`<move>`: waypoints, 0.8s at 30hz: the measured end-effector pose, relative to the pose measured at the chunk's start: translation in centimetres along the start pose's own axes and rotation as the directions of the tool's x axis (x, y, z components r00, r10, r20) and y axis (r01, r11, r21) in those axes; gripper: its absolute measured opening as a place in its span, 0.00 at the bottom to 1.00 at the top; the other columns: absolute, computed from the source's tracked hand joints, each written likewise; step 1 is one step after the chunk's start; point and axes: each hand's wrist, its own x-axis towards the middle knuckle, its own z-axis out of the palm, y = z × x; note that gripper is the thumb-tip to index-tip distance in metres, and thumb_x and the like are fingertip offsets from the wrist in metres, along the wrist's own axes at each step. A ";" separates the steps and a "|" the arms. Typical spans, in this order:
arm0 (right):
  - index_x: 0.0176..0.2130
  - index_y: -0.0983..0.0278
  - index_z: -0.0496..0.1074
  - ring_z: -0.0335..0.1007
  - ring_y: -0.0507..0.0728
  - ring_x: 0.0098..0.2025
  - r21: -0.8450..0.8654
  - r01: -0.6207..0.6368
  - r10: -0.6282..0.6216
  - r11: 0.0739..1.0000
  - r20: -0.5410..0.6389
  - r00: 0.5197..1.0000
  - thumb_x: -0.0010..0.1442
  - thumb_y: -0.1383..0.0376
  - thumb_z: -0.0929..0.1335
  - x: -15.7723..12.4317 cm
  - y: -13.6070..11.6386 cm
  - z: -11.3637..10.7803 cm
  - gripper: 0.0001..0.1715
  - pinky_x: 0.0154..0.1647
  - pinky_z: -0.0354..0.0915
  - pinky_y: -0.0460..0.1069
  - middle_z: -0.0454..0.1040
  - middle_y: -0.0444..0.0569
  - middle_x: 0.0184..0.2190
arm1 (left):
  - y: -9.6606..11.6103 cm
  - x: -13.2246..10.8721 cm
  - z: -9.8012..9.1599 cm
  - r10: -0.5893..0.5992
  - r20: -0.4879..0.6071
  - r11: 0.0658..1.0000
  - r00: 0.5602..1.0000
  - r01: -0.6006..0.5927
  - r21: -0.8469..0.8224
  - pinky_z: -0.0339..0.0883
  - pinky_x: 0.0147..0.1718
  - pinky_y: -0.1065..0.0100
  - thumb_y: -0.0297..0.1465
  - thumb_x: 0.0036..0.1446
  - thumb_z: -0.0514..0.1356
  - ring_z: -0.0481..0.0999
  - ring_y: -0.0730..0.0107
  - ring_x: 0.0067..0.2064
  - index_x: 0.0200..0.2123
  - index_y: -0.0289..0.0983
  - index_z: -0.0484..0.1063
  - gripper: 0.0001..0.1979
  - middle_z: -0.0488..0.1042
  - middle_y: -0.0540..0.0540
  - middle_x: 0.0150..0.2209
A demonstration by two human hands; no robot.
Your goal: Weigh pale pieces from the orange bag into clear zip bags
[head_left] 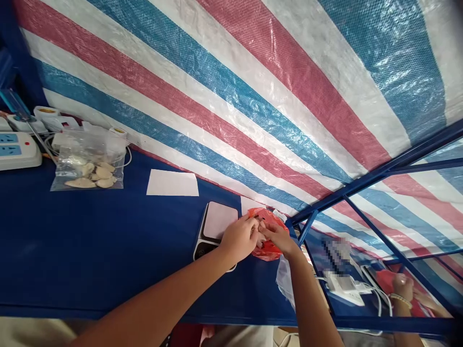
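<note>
A red plastic bag [270,251] sits at the right side of the blue table, its mouth spread. My left hand [238,241] reaches to its left side with fingers curled together at the opening. From the other side my right hand [278,236] dips into the bag, fingers bent and meeting the left fingertips. Small pale pieces show between the fingers, but I cannot make out what they are. Just left of the bag lies a small scale [220,220] with a pale platform, partly covered by my left hand and forearm.
A clear zip bag of pale flat slices [97,176] lies at the left, near a white power strip [19,150]. White paper [172,183] rests mid-table. Clear plastic [285,279] lies by my right forearm. Beyond the blue metal frame [327,198], another person's hands [402,288] handle something red.
</note>
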 end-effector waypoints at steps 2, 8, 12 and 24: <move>0.34 0.61 0.78 0.76 0.59 0.33 0.086 -0.069 0.068 0.994 0.015 0.998 0.52 0.43 0.76 -0.5 -0.2 -0.6 0.25 0.32 0.71 0.51 0.80 0.48 0.31 | 0.0 0.1 -0.1 0.001 0.003 1.000 1.000 -0.001 -0.007 0.65 0.35 0.65 0.30 0.67 0.53 0.78 0.63 0.40 0.40 0.39 0.75 0.10 0.78 0.45 0.43; 0.37 0.61 0.75 0.81 0.60 0.35 0.287 -0.159 0.189 0.945 -0.082 0.979 0.44 0.48 0.82 -1.8 0.3 -2.1 0.29 0.37 0.76 0.52 0.83 0.50 0.34 | -0.2 0.2 0.0 -0.027 0.006 0.999 1.000 0.027 -0.024 0.68 0.37 0.63 0.29 0.66 0.53 0.79 0.61 0.42 0.43 0.39 0.76 0.11 0.79 0.45 0.45; 0.34 0.62 0.75 0.81 0.59 0.32 0.321 -0.170 0.221 0.932 -0.129 0.967 0.41 0.54 0.83 -1.7 0.8 -1.7 0.25 0.37 0.77 0.52 0.81 0.48 0.29 | -0.4 0.2 0.1 -0.024 0.009 0.999 1.000 0.024 -0.045 0.68 0.39 0.63 0.29 0.65 0.54 0.79 0.60 0.44 0.44 0.40 0.76 0.11 0.79 0.44 0.47; 0.36 0.62 0.77 0.80 0.62 0.36 0.195 0.043 0.012 0.980 -0.274 0.962 0.46 0.51 0.79 -3.1 -1.5 -1.6 0.23 0.42 0.76 0.55 0.82 0.49 0.31 | -0.7 0.4 0.3 -0.005 -0.043 0.996 0.999 0.001 -0.093 0.67 0.37 0.64 0.28 0.64 0.55 0.78 0.62 0.41 0.40 0.39 0.74 0.08 0.78 0.44 0.43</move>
